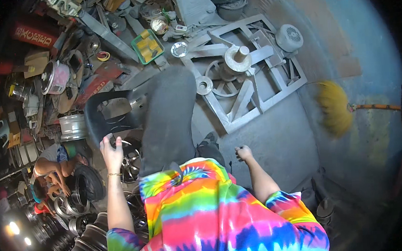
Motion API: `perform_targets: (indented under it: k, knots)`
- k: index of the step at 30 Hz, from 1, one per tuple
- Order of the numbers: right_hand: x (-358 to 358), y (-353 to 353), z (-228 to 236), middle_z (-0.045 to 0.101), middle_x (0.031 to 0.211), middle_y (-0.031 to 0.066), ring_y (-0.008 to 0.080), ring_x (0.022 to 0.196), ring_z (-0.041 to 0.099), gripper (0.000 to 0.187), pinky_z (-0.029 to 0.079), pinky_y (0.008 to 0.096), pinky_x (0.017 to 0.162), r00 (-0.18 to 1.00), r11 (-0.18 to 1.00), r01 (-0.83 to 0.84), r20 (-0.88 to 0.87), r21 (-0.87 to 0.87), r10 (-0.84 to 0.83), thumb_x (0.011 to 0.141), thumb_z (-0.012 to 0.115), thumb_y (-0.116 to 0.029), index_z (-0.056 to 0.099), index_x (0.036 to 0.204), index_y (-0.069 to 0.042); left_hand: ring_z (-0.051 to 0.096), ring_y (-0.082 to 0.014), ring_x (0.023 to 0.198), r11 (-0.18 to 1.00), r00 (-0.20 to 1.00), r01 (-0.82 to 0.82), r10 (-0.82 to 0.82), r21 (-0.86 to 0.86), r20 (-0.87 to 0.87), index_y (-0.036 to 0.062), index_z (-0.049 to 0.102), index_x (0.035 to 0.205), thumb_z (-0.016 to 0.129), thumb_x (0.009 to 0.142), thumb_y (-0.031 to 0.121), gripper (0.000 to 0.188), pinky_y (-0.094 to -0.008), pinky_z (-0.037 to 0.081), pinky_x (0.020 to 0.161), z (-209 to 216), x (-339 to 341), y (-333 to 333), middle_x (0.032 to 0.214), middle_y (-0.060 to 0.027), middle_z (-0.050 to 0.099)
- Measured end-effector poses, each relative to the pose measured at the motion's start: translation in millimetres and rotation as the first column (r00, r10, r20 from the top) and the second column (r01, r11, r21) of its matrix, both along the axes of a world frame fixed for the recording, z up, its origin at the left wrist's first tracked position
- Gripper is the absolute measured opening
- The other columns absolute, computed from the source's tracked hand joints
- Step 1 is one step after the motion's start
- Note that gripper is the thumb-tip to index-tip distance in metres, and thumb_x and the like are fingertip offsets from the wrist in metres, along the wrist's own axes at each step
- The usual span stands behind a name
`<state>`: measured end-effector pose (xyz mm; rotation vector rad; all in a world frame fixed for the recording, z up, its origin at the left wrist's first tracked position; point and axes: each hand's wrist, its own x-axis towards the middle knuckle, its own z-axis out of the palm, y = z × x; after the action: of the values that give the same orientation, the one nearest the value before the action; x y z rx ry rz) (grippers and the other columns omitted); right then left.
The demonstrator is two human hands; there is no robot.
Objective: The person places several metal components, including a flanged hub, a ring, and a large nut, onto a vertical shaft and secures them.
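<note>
My left hand (112, 153), with a thin bracelet at its wrist, has its thumb and fingers apart and holds nothing that I can see. It is by the lower edge of a black curved plastic seat (95, 118); whether they touch I cannot tell. Beside this hand, a dark spoked wheel rim (129, 161) is partly hidden. My right hand (244, 153) hangs over the grey floor with its fingers curled in, and no object shows in it. My dark-trousered leg (170, 113) is raised ahead of me.
Ahead lies a grey metal frame (242, 119) with a hub (237, 61) and a motor (289, 38). A yellow broom (336, 109) hangs by the right wall. A green basket (147, 47) stands among clutter. At left, a person (54, 164) crouches by a tire (90, 182) and stacked rims (91, 245).
</note>
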<state>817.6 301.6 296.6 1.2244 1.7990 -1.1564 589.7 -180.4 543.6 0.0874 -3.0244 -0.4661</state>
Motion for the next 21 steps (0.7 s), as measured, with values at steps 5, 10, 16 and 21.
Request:
perform_targets:
  k: [5,10,16,21]
  knots:
    - [-23.9,-20.9,-20.9,0.066,0.076,0.0081,0.0172,0.06,0.062,0.032,0.052,0.0344,0.05,0.982,0.999,-0.04,-0.185,-0.034,0.033,0.09,0.064,-0.03,0.066,0.101,-0.001,0.065,-0.0206,0.076,0.961,0.963,0.053,-0.121,0.271,0.239,0.0017,0.058,0.114,0.061,0.095,0.023,0.03,-0.0331,0.052,0.072,31.8,-21.1,49.8,0.086,-0.0134,0.068]
    - [-56.5,-21.2,-78.1,0.064,0.074,0.0061,0.0147,0.06,0.061,0.029,0.05,0.0318,0.05,0.897,0.996,0.087,-0.439,0.037,-0.062,0.09,0.062,-0.029,0.068,0.104,-0.005,0.061,-0.0158,0.076,0.895,0.883,0.393,-0.431,0.211,0.186,-0.0006,0.064,0.1,0.059,0.094,0.016,0.018,-0.0292,0.049,0.074,73.4,-48.5,139.6,0.083,-0.0108,0.067]
    - [-111.4,-33.6,-72.8,0.069,0.088,0.0149,0.0289,0.083,0.066,0.026,0.051,0.0376,0.076,0.748,0.877,0.48,-0.51,-0.025,-0.424,0.085,0.064,-0.027,0.071,0.1,-0.005,0.059,-0.0204,0.075,0.658,0.647,0.74,-0.753,0.141,0.119,-0.0007,0.065,0.095,0.062,0.089,0.007,0.01,-0.0296,0.047,0.07,67.7,-141.7,280.8,0.084,-0.0109,0.06]
    - [-202.6,-48.6,-77.3,0.069,0.104,0.0176,0.0368,0.1,0.064,0.03,0.051,0.0413,0.087,0.709,0.822,0.562,-0.457,-0.094,-0.537,0.083,0.065,-0.029,0.07,0.105,-0.01,0.059,-0.0258,0.08,0.389,0.373,0.916,-0.917,0.103,0.143,-0.0019,0.065,0.096,0.064,0.084,0.002,0.013,-0.0324,0.047,0.077,42.8,-205.1,377.7,0.086,-0.0134,0.06]
